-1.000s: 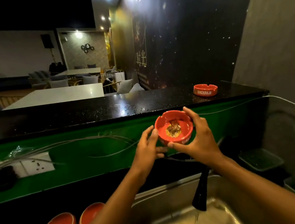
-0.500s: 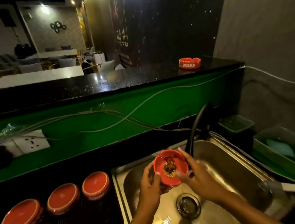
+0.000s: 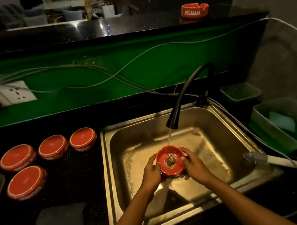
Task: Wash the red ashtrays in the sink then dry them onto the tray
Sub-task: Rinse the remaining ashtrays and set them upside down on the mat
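A red ashtray with brown ash in its bowl is held over the steel sink, under the thin stream from the black tap. My left hand grips its left side and my right hand grips its right side. Several red ashtrays lie upside down on a dark mat left of the sink. One more red ashtray stands upright on the high black counter at the back right.
Green plastic tubs stand right of the sink, one holding a pale sponge. A grey hose handle lies across the sink's right rim. Cables and a white socket run along the green wall panel. A dark cloth lies front left.
Both hands have carried the dirty ashtray from counter height down into the sink and under the running water. My view has tilted down.
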